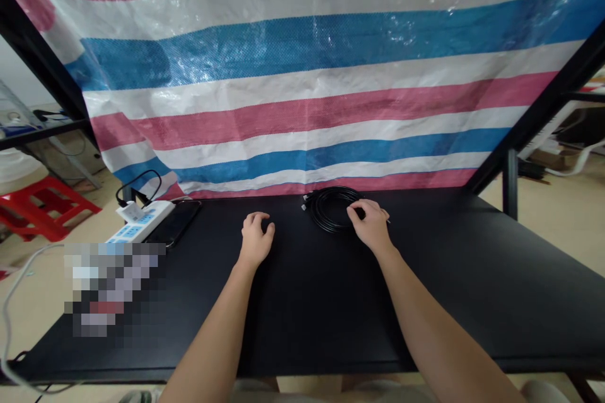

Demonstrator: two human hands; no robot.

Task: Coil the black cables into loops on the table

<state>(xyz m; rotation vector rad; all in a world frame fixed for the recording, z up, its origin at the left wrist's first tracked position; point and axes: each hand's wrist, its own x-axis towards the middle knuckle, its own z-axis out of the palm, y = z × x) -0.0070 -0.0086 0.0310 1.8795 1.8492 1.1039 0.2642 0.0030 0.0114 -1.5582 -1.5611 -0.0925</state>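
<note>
Coiled black cable (331, 209) lies on the far part of the black table top (293, 334), just short of the striped tarp (302, 75), between the hands but nearer the right one. Right hand (371, 223) is closed on the coil's right edge, fingers pinching the strands, and covers that part of the loop. A thin tip pokes out past the right hand, too small to identify. Small metal-tipped connector (304, 203) sticks out at the coil's left side. Left hand (255, 239) sits on the table well apart from the coil, loosely curled, holding nothing.

Far left of the table: white power strip (139, 221) with black charger (137, 194) plugged in, its cord looping up, and dark smartphone (174, 223) lying just beside the strip. Pixelated patch (113, 286) hides the table's left part; what lies under it can't be made out. Red stool (42, 208) stands on the floor, lower left.
</note>
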